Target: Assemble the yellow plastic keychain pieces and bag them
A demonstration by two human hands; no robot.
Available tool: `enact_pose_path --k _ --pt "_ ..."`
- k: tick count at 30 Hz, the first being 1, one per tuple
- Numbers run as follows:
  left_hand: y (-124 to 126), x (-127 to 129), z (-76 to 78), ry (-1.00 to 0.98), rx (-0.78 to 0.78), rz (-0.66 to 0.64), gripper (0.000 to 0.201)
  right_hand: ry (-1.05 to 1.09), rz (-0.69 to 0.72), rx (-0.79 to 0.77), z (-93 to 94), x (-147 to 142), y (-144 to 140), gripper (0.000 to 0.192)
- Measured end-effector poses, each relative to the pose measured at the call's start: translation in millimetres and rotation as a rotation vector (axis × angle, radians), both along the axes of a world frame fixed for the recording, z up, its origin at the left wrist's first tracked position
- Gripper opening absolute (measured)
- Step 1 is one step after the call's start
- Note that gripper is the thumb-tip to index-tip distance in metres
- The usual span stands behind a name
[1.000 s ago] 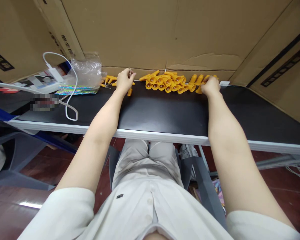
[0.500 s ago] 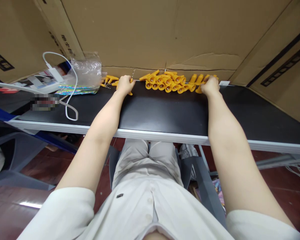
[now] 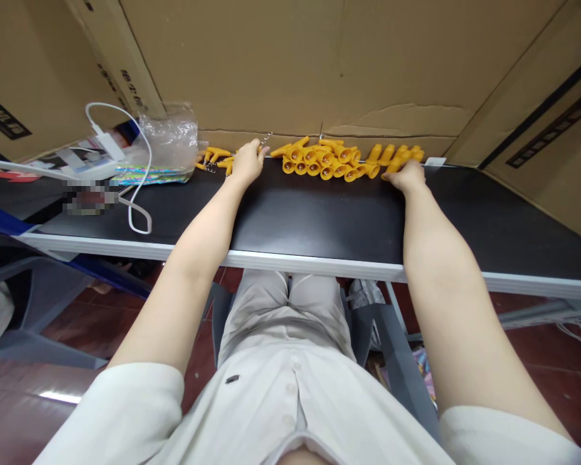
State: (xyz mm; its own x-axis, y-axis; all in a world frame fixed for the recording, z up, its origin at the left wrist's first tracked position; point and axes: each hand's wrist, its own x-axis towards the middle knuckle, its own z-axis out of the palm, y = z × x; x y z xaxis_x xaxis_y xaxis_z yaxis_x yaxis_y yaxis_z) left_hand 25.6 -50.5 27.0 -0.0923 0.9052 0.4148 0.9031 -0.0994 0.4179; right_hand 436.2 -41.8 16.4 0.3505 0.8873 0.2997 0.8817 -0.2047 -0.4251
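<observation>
My left hand [image 3: 250,163] is closed on a corkscrew, whose wire spiral [image 3: 267,138] sticks up past the fingers to the right; its handle is mostly hidden. Left of that hand lie several yellow T-handled corkscrews [image 3: 217,154]. My right hand [image 3: 408,175] is at the right end of a row of yellow tapered sleeves [image 3: 396,156], thumb and fingers closed around one of them, partly covered by the hand. Between the hands is a stacked pile of hollow yellow sleeves [image 3: 326,157], most with their round open ends facing me.
A clear plastic bag [image 3: 168,139] sits on colourful packs at left, beside a white cable [image 3: 149,148] looping over the black tabletop [image 3: 314,213]. Cardboard walls [image 3: 271,71] enclose the back and sides. A metal edge [image 3: 310,261] runs along the front.
My left hand has shifted slightly right and turned, tilting the corkscrew's spiral to the right. My right hand has dropped a little toward me, uncovering more yellow sleeves.
</observation>
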Motion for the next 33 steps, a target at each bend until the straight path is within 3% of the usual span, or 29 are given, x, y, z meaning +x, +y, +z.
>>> enact_pose_path --k 3,7,14,17,22,28,33 --pt "-3.7 0.6 2.0 -0.013 -0.019 -0.018 0.028 0.075 -0.112 -0.074 15.7 -13.8 -12.0 0.050" --pt "-7.1 -0.2 3.6 0.050 -0.055 -0.067 0.034 0.043 -0.091 0.034 38.1 -34.7 -27.0 0.051" --pt "-2.2 -2.0 1.3 0.059 -0.073 -0.048 0.035 -0.107 0.121 0.141 69.0 -79.4 -46.5 0.047" --pt "2.8 -3.1 -2.5 0.060 -0.078 -0.049 0.033 -0.178 0.314 0.190 64.7 -92.8 -40.6 0.046" --pt "11.4 -4.7 -10.1 0.074 -0.002 -0.113 0.025 -0.296 0.628 0.236 38.6 -110.6 -20.2 0.043" --pt "7.3 1.1 -9.0 0.083 0.011 -0.213 0.019 -0.390 0.750 0.155 14.3 -126.5 -12.7 0.040" --pt "-2.9 15.2 -5.3 0.118 -0.007 -0.251 0.032 -0.381 0.765 0.135 7.8 -129.0 -11.8 0.037"
